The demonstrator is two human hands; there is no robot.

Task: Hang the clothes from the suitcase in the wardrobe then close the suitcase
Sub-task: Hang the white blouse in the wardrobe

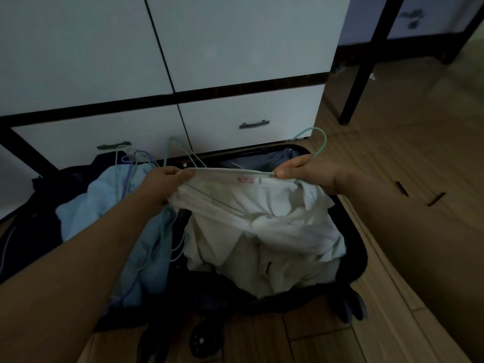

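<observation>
A dark suitcase [353, 260] lies open on the floor in front of the white wardrobe [235, 43]. Over it I hold a white garment [262, 226] by its collar. My left hand [163, 183] pinches the collar's left end. My right hand [301, 170] pinches the collar's right end together with a green wire hanger [320, 142], whose hook curves up to the right and whose wire runs inside the garment. A light blue garment [86, 205] lies in the suitcase's left part, with several loose hangers [146, 158] on top of it.
The wardrobe's two lower drawers have dark handles [254, 124]. A black furniture leg [364, 74] stands on the wooden floor at the right. The suitcase's wheels [352, 307] face me at its near edge.
</observation>
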